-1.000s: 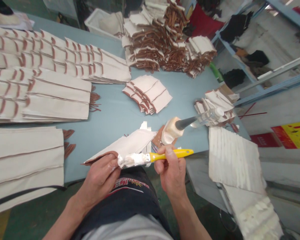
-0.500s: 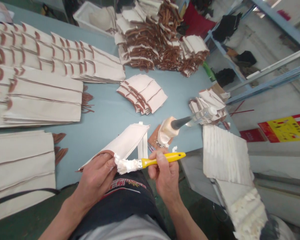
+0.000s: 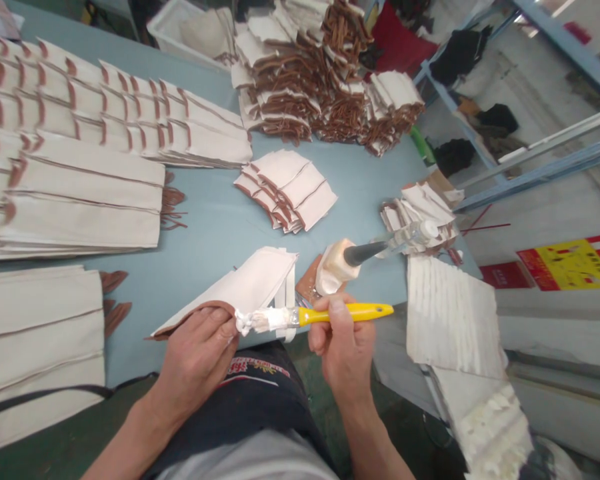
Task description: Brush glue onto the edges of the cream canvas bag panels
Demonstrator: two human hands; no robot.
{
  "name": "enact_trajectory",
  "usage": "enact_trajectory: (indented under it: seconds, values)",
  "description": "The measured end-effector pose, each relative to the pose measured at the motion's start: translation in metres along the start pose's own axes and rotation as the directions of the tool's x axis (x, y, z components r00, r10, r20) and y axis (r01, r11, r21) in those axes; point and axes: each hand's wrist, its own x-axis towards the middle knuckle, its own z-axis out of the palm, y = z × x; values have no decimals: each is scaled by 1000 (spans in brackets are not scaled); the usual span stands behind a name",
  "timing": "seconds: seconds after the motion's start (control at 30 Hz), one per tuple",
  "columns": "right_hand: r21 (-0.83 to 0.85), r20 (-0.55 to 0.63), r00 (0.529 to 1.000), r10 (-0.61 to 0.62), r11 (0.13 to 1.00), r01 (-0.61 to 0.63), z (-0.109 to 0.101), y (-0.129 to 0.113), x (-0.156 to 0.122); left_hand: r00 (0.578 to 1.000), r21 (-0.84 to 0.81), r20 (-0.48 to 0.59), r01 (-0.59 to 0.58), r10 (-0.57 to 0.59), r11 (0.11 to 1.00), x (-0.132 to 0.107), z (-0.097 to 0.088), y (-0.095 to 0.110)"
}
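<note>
Brushing white paste [image 3: 243, 323] onto the cloth piece [image 3: 250, 283] seems the step in hand: the left hand [image 3: 197, 350] pinches the piece's brown-edged end at the near side of the counter [image 3: 205, 217], while the right hand [image 3: 347, 347] grips the yellow brush [image 3: 345, 313]. The next stroke likely calls for a steady pinch. Half a second ago the brush slanted more and the hands were closer.
</note>
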Motion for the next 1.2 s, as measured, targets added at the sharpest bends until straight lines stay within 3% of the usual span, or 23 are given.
enact_trajectory:
  seconds: [0.13,0.4,0.63,0.73,0.83,0.9,1.03,1.1,1.2]
  values:
    - [-25,51,999,9,1000,-8,1,0,4,1000,5,8,-12,12,1000,3,3,-3]
    - [-22,-49,998,-40,999,39,-14,2,27,1000,-8,18,-21,22,1000,10,6,-3]
    - [-18,132,989,61,998,-59,-1,-4,3,1000,-51,10,-1,2,999,12,6,-5]
    - [35,106,992,74,996,-79,-5,-6,4,998,-118,-3,55,-56,991,12,6,-5]
    - [64,52,998,46,997,-49,-13,-5,17,982,-229,-6,183,-190,956,14,6,-5]
    - [67,9,1000,23,997,-23,-15,-4,27,938,-316,73,345,-340,884,20,2,-6]
    - [114,-33,999,-40,993,44,-7,-7,37,744,-431,281,662,-607,613,43,-14,-14]
    - [154,-6,995,-96,983,96,1,-12,37,665,-477,335,731,-668,488,52,-23,-19]
    - [217,58,983,-175,963,159,13,-20,34,590,-547,406,769,-697,333,59,-33,-23]
